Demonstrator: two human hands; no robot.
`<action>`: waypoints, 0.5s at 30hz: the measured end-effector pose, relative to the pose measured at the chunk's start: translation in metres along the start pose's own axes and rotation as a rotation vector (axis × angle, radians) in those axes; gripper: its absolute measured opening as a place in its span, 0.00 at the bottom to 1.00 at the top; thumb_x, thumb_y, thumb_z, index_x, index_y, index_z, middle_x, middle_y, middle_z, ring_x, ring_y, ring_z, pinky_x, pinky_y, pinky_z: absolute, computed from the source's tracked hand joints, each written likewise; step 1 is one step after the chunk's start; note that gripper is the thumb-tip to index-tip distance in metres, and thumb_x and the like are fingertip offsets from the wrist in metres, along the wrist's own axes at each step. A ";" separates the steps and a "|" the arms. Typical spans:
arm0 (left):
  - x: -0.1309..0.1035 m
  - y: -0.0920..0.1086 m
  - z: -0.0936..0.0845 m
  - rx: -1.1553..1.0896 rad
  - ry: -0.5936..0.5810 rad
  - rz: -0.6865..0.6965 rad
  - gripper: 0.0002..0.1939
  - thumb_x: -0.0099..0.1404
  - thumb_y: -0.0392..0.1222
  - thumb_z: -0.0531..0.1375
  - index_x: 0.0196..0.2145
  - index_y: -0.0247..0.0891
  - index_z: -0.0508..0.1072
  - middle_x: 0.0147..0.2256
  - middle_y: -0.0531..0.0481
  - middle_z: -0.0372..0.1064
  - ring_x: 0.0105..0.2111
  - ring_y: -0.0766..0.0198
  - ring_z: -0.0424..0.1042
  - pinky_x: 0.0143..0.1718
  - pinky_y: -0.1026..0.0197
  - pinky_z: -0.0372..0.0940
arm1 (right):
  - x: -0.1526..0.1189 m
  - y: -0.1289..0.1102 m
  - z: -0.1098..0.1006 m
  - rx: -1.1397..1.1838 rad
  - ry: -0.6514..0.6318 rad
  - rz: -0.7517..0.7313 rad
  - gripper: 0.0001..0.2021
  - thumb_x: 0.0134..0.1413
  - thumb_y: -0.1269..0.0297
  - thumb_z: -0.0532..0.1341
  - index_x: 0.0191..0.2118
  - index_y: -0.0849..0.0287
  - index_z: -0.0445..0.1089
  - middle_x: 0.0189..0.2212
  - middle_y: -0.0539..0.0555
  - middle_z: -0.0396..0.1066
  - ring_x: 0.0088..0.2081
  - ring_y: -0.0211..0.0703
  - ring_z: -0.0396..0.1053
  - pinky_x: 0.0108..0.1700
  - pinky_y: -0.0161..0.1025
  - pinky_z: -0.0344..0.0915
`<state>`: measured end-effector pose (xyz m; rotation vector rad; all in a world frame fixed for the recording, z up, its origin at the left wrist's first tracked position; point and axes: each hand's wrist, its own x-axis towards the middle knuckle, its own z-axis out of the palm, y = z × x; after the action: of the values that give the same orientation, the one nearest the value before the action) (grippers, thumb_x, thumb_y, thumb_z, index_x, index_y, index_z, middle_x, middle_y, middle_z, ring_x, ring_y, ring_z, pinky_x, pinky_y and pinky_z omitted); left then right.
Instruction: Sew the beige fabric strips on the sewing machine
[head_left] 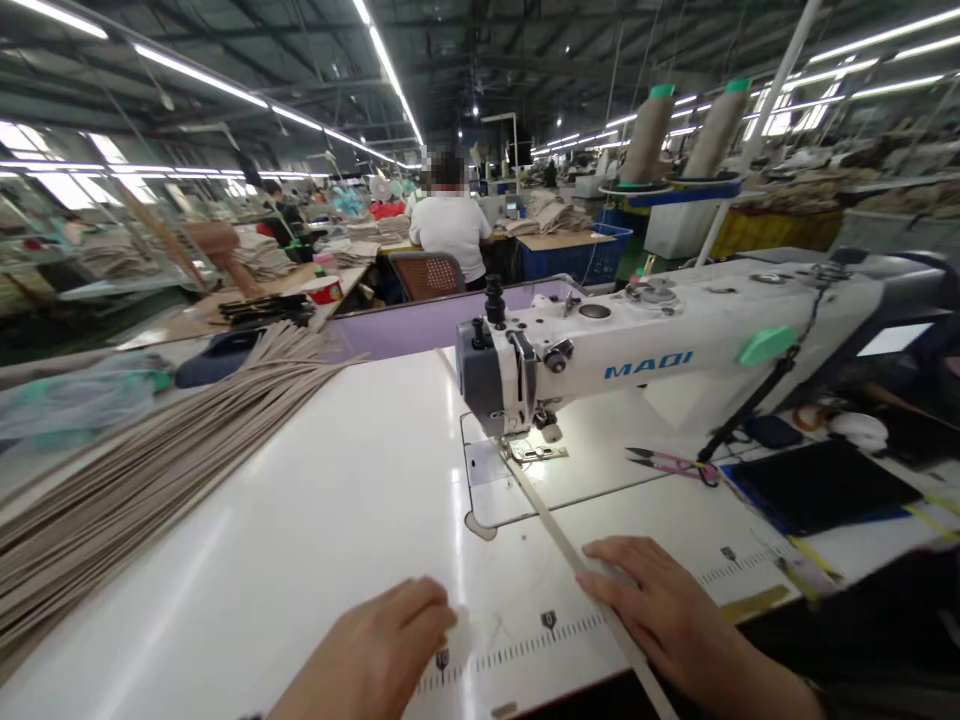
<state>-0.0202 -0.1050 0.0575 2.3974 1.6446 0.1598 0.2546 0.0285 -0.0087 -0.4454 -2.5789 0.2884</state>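
Note:
A narrow beige fabric strip [551, 522] runs from under the presser foot of the white sewing machine [675, 330] down over the table's front edge. My right hand [652, 605] grips this strip in front of the machine, thumb and fingers against it. Left of the strip, my left hand [386, 640] hovers near the ruler marks at the front edge, slightly blurred. Its fingers are curled together, and anything inside them is hidden. On the table's left side lies a thick bundle of long taupe strips [172, 460].
Pink-handled snips [675, 465] lie right of the needle, beside a black pad [825, 485]. Two thread cones [649, 135] stand on a rack behind the machine. A person in a white shirt [450, 235] sits ahead, beyond a lilac panel [405, 325].

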 end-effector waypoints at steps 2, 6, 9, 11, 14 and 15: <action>0.038 -0.009 -0.004 0.047 0.030 -0.071 0.16 0.65 0.28 0.46 0.40 0.38 0.71 0.38 0.46 0.70 0.34 0.61 0.70 0.38 0.58 0.69 | 0.002 -0.003 -0.006 0.034 -0.064 -0.057 0.15 0.55 0.75 0.50 0.45 0.58 0.67 0.44 0.61 0.69 0.45 0.49 0.67 0.45 0.48 0.67; 0.099 -0.016 -0.001 0.116 -0.012 -0.020 0.12 0.62 0.25 0.51 0.39 0.34 0.69 0.40 0.44 0.68 0.39 0.58 0.69 0.40 0.55 0.68 | 0.013 -0.009 -0.022 0.040 -0.302 -0.104 0.19 0.52 0.77 0.52 0.49 0.55 0.64 0.48 0.58 0.68 0.50 0.47 0.64 0.55 0.52 0.59; 0.119 -0.018 0.005 0.147 -0.044 0.025 0.11 0.63 0.25 0.52 0.40 0.34 0.67 0.41 0.43 0.67 0.41 0.57 0.67 0.41 0.55 0.68 | 0.023 -0.013 -0.027 0.046 -0.427 -0.172 0.15 0.59 0.71 0.52 0.50 0.52 0.63 0.48 0.56 0.67 0.49 0.46 0.65 0.56 0.52 0.58; 0.121 -0.019 0.010 0.157 -0.061 0.035 0.10 0.64 0.26 0.51 0.40 0.34 0.67 0.41 0.43 0.67 0.41 0.56 0.67 0.40 0.55 0.68 | 0.027 -0.013 -0.024 0.037 -0.423 -0.223 0.11 0.61 0.66 0.51 0.49 0.52 0.64 0.47 0.54 0.68 0.47 0.46 0.65 0.55 0.52 0.59; 0.118 -0.023 0.013 0.161 -0.063 0.080 0.10 0.64 0.27 0.51 0.42 0.34 0.66 0.44 0.42 0.65 0.45 0.55 0.64 0.41 0.55 0.67 | 0.031 -0.012 -0.013 0.000 -0.323 -0.301 0.11 0.62 0.66 0.50 0.47 0.57 0.64 0.44 0.54 0.68 0.42 0.46 0.65 0.53 0.50 0.61; 0.116 -0.024 0.014 0.166 -0.060 0.097 0.11 0.64 0.27 0.51 0.43 0.34 0.66 0.44 0.41 0.64 0.46 0.54 0.63 0.42 0.55 0.67 | 0.032 -0.012 -0.009 -0.014 -0.287 -0.326 0.11 0.62 0.68 0.49 0.47 0.59 0.64 0.43 0.55 0.69 0.40 0.46 0.65 0.51 0.49 0.62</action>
<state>0.0035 0.0097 0.0336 2.5783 1.5728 -0.0341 0.2294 0.0302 0.0164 0.0196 -2.8777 0.2317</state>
